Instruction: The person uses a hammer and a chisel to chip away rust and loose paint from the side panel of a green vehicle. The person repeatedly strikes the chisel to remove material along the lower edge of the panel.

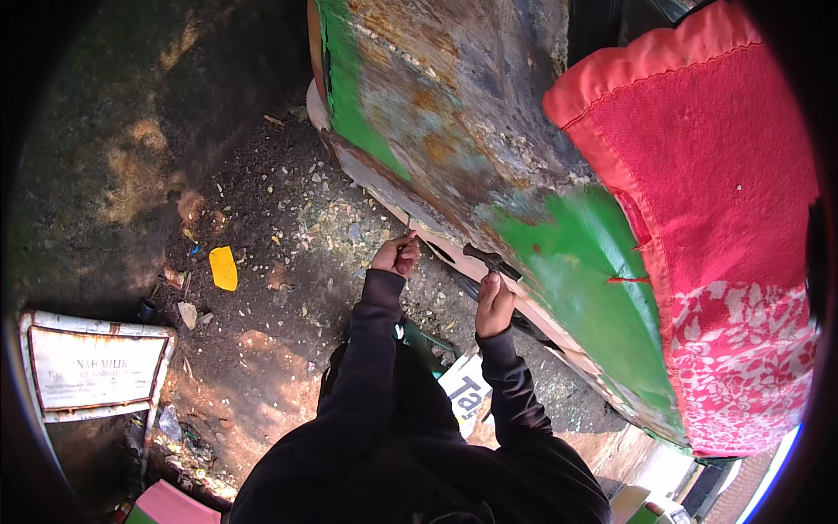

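Note:
My right hand [495,307] is closed round a hammer, its dark head [493,259] close against the lower edge of a car body panel [489,157]. My left hand [397,256] is closed in a pinch at the same edge, to the left of the hammer. A thin, pin-like thing seems to stick up from its fingertips, too small to name. Bare, rusty metal covers much of the panel, with green paint [585,271] at both ends and a pale pink strip [559,332] along the bottom.
A red patterned cloth [698,175] drapes over the vehicle at the right. A white sign in a rusty metal frame [96,405] stands at the left. A yellow scrap [223,268] and bits of debris lie on the dirt ground. A printed white sheet [465,389] lies below my arms.

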`<action>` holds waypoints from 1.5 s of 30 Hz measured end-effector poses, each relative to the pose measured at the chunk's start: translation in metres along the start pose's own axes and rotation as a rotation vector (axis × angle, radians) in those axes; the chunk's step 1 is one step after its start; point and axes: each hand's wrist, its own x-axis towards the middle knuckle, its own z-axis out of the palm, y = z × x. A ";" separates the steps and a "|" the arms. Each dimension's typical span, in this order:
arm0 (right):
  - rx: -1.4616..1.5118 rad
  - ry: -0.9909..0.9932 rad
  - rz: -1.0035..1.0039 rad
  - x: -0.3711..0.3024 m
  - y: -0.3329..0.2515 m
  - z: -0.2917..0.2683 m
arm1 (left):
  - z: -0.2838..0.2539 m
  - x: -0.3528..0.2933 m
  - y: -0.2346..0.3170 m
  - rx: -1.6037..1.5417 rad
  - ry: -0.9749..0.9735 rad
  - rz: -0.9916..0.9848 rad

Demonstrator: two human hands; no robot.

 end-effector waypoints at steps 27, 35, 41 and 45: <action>0.073 -0.078 0.133 -0.051 -0.001 -0.001 | 0.026 0.012 -0.027 0.149 0.217 0.307; 0.069 -0.081 0.138 -0.049 -0.001 -0.001 | 0.025 0.018 -0.036 0.144 0.287 0.342; 0.071 -0.091 0.131 -0.048 0.000 -0.003 | 0.019 0.016 -0.042 0.244 0.248 0.358; 0.063 -0.062 0.105 -0.048 -0.001 -0.003 | 0.021 0.015 -0.045 0.264 0.262 0.351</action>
